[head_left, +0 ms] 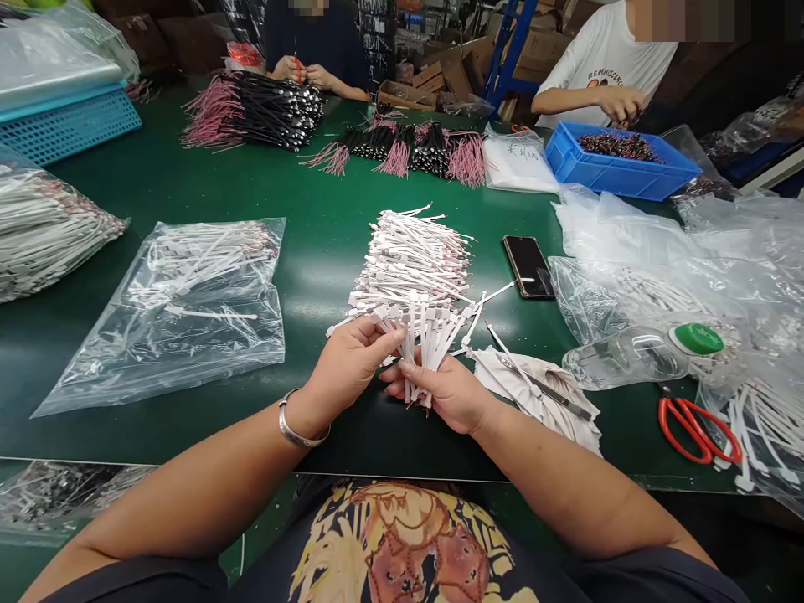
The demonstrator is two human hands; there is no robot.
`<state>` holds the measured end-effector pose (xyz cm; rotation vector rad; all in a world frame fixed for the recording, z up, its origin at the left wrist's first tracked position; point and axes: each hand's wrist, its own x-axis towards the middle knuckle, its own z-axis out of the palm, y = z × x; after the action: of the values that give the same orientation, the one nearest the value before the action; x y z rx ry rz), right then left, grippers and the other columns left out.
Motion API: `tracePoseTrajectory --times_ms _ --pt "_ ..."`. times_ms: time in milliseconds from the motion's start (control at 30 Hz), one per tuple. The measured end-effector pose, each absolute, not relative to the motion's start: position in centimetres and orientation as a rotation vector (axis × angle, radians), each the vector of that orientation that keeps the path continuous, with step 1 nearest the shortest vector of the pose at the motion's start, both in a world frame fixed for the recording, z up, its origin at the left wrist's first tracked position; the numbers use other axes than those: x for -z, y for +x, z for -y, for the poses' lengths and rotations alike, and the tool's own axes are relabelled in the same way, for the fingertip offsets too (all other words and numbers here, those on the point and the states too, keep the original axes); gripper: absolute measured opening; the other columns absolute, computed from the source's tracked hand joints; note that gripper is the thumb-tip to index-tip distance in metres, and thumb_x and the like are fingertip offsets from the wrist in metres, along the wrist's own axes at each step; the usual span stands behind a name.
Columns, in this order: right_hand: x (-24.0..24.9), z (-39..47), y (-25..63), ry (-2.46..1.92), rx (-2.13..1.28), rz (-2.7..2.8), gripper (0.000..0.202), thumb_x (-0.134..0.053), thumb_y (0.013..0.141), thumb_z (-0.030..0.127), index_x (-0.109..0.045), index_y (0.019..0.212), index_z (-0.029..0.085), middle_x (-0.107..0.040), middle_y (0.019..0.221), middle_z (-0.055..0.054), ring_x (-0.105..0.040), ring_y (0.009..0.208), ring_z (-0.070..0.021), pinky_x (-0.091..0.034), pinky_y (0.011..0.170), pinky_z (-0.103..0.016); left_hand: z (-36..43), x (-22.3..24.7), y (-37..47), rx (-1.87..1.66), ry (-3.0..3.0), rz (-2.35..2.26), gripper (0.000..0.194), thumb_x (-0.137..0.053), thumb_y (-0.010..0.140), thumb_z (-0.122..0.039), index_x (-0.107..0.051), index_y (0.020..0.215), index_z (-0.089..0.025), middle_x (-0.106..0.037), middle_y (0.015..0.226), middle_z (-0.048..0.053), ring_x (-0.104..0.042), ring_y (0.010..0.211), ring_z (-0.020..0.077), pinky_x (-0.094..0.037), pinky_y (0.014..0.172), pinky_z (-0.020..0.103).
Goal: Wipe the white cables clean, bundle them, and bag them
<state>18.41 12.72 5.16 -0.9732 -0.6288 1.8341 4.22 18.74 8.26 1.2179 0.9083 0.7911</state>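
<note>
My right hand (453, 390) is closed around the lower ends of a fanned bunch of short white cables (430, 339), whose flat white heads point away from me. At the left side of the fan, my left hand (357, 360) pinches some of the same cables between thumb and fingers. Just beyond my hands lies a large pile of white cables (418, 255) with reddish wire ends on its right. A few loose cables lie to the right, next to a white cloth (569, 410) with metal tweezers (546, 389) on it.
A clear bag of cables (207, 335) lies left. To the right are a phone (528, 266), a plastic bottle (634, 356), red scissors (697, 430) and plastic bags. Black-and-pink cable bundles (282, 109) and a blue bin (621, 172) stand farther back, where two people work.
</note>
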Motion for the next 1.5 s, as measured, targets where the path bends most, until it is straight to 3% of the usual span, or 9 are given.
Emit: tracePoseTrajectory --times_ms 233,400,800,1333,1500 --pt "-5.28 -12.57 18.44 -0.97 -1.842 0.656 0.036 -0.071 0.074 0.037 -0.065 0.102 0.017 -0.071 0.085 -0.004 -0.067 0.069 -0.0124 -0.053 0.069 -0.026 -18.98 -8.04 4.22 -0.76 1.192 -0.929 0.024 -0.066 0.077 -0.037 -0.065 0.071 -0.013 -0.063 0.069 0.004 -0.055 0.06 0.0106 -0.043 0.056 0.022" --pt "-5.51 -12.6 18.41 -0.964 -1.843 0.635 0.037 -0.071 0.074 0.037 -0.064 0.105 0.017 -0.071 0.082 -0.004 -0.068 0.065 -0.013 -0.053 0.063 -0.024 -19.27 -7.74 4.37 -0.696 1.076 -0.898 0.029 -0.063 0.079 -0.038 -0.059 0.065 -0.013 -0.056 0.06 0.0 -0.049 0.051 0.0077 -0.039 0.049 0.021" --pt "-5.4 -12.64 18.34 -0.98 -1.875 0.587 0.038 -0.071 0.075 0.034 -0.063 0.108 0.017 -0.072 0.082 -0.004 -0.068 0.066 -0.0129 -0.053 0.062 -0.023 -19.47 -7.9 4.65 -0.784 0.944 -0.823 0.015 -0.057 0.084 -0.028 -0.06 0.088 -0.014 -0.064 0.076 0.003 -0.061 0.065 0.0115 -0.05 0.065 0.024" --pt "-5.5 -12.71 18.35 -0.995 -1.889 0.559 0.04 -0.072 0.074 0.034 -0.063 0.107 0.015 -0.071 0.082 -0.005 -0.068 0.065 -0.0132 -0.053 0.062 -0.025 -19.49 -8.13 4.56 -0.79 0.904 -0.769 0.011 -0.052 0.083 -0.018 -0.062 0.087 -0.013 -0.066 0.08 0.006 -0.062 0.069 0.0132 -0.05 0.067 0.024" --pt "-5.65 -12.72 18.37 -1.006 -1.891 0.555 0.04 -0.072 0.074 0.033 -0.063 0.109 0.015 -0.071 0.081 -0.005 -0.068 0.065 -0.013 -0.053 0.062 -0.024 -19.45 -8.07 4.56 -0.802 0.906 -0.78 0.013 -0.055 0.084 -0.024 -0.062 0.086 -0.013 -0.066 0.08 0.006 -0.063 0.071 0.0144 -0.05 0.067 0.025"
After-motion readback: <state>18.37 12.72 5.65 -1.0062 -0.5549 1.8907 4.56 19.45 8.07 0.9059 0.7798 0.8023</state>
